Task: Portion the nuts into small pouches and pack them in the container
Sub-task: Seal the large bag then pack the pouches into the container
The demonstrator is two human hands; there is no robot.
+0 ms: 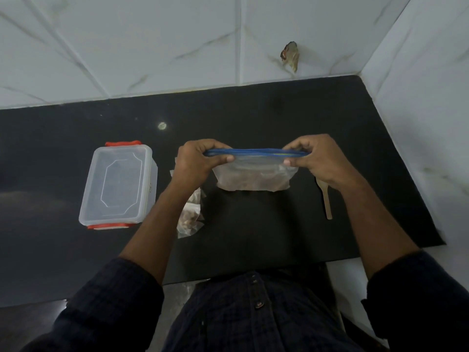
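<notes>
Pinching the zip bag [253, 174] of nuts at both ends, his hands, left [196, 161] and right [317, 158], needed even pressure along the blue seal.

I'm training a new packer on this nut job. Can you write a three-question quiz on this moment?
1. True or false: both hands pinch the blue zip strip of the large nut bag.
2. Where does the wooden spoon lie? A) in the container B) on the counter under the right hand C) in the bag
3. Which way up is the clear container by the left hand?

Key: 1 true; 2 B; 3 upside down, red clips showing.
</notes>
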